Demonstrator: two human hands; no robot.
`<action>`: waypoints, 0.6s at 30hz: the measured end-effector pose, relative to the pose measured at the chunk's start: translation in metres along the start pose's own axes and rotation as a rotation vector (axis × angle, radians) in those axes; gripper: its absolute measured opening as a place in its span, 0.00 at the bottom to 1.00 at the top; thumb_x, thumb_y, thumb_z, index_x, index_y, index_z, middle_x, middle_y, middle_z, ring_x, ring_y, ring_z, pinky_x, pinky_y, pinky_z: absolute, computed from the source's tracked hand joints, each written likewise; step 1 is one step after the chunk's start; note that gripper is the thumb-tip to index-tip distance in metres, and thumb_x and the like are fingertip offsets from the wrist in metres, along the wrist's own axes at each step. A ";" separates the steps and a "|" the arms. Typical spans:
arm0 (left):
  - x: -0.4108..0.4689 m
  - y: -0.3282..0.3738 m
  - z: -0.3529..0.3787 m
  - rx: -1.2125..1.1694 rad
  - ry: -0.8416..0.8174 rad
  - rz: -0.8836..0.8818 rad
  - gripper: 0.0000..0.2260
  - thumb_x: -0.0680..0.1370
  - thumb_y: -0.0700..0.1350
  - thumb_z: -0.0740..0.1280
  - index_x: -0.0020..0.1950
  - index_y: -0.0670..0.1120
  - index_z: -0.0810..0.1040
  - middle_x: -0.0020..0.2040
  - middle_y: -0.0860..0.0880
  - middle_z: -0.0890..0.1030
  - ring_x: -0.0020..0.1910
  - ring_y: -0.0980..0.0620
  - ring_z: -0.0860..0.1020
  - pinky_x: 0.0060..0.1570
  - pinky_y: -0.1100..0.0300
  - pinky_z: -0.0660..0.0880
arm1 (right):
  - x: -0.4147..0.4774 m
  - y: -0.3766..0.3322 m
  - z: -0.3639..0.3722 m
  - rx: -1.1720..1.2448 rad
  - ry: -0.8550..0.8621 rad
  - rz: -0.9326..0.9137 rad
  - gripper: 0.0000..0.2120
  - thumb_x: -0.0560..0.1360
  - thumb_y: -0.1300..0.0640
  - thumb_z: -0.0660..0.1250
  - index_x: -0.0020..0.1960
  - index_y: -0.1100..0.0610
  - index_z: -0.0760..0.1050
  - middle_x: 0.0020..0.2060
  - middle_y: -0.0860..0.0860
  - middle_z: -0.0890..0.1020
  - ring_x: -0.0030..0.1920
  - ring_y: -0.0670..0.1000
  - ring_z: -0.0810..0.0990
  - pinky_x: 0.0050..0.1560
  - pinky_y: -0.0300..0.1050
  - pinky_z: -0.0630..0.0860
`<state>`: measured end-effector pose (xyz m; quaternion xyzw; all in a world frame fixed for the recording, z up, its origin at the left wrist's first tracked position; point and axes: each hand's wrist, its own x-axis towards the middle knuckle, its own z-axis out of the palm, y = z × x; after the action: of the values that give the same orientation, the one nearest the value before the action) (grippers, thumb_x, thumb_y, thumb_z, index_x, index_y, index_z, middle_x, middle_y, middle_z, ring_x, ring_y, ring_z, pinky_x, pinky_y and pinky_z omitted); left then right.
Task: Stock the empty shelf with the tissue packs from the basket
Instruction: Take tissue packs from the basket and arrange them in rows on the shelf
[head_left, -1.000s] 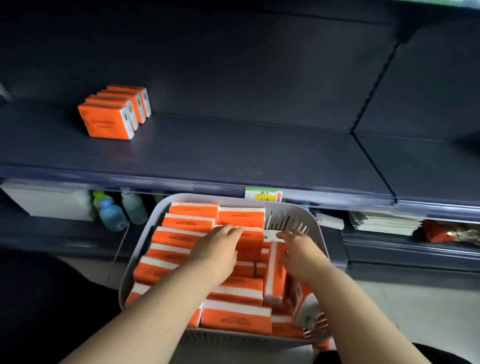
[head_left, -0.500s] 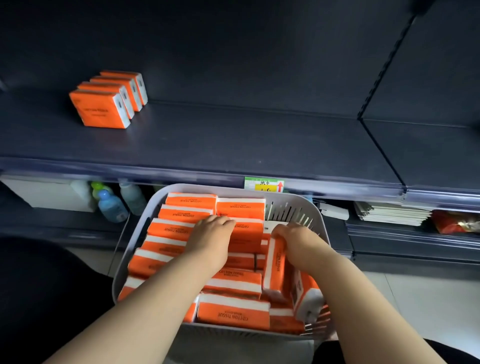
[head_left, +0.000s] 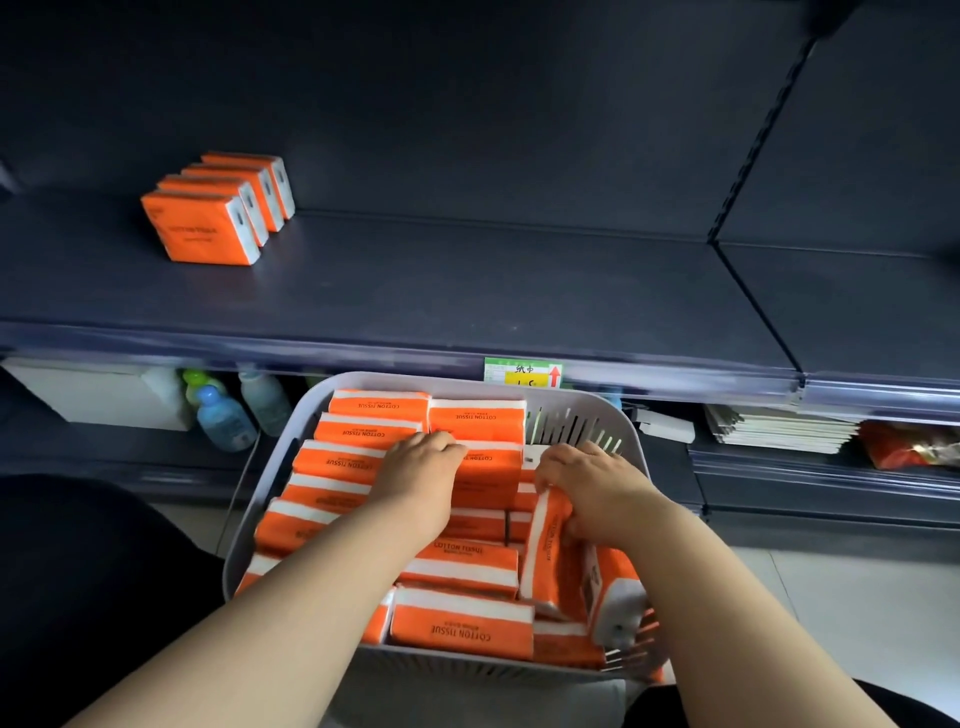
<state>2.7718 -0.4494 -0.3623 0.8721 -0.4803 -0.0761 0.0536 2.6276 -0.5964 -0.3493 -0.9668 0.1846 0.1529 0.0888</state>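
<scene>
Both hands in the basket (head_left: 457, 382), shelf (head_left: 467, 291) up ahead.
Left hand (head_left: 423, 470) rests curled on a flat pack (head_left: 485, 467); right hand (head_left: 587, 486) grips an upright pack (head_left: 548, 561), long axis pointing away.

Orange tissue packs (head_left: 462, 626) fill basket (head_left: 363, 382), 4 packs (head_left: 208, 231) on shelf (head_left: 467, 291)

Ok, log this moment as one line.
stage: picking | left hand: on tissue pack in basket | right hand: gripping upright pack | shelf: four packs
</scene>
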 end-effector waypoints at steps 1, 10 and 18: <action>0.000 0.000 0.000 -0.006 -0.004 -0.002 0.30 0.74 0.31 0.58 0.74 0.51 0.61 0.73 0.52 0.62 0.71 0.48 0.60 0.71 0.56 0.57 | 0.000 0.002 -0.002 0.017 -0.002 0.019 0.24 0.66 0.53 0.73 0.59 0.43 0.69 0.60 0.46 0.72 0.61 0.51 0.70 0.59 0.47 0.68; 0.000 0.001 -0.002 0.019 -0.029 -0.016 0.30 0.74 0.31 0.57 0.74 0.52 0.60 0.75 0.50 0.59 0.74 0.49 0.55 0.73 0.54 0.53 | -0.012 0.022 -0.021 0.153 0.193 0.044 0.24 0.67 0.52 0.71 0.62 0.40 0.71 0.61 0.46 0.71 0.62 0.51 0.71 0.55 0.42 0.70; 0.003 0.003 -0.001 0.125 -0.043 -0.026 0.24 0.77 0.42 0.59 0.72 0.52 0.61 0.70 0.51 0.65 0.71 0.49 0.60 0.70 0.56 0.55 | -0.021 0.040 -0.031 0.449 0.372 0.219 0.18 0.65 0.48 0.76 0.49 0.47 0.72 0.43 0.46 0.78 0.40 0.46 0.76 0.41 0.42 0.72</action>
<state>2.7717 -0.4536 -0.3607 0.8781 -0.4738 -0.0652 -0.0124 2.6022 -0.6329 -0.3180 -0.9088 0.3298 -0.0623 0.2478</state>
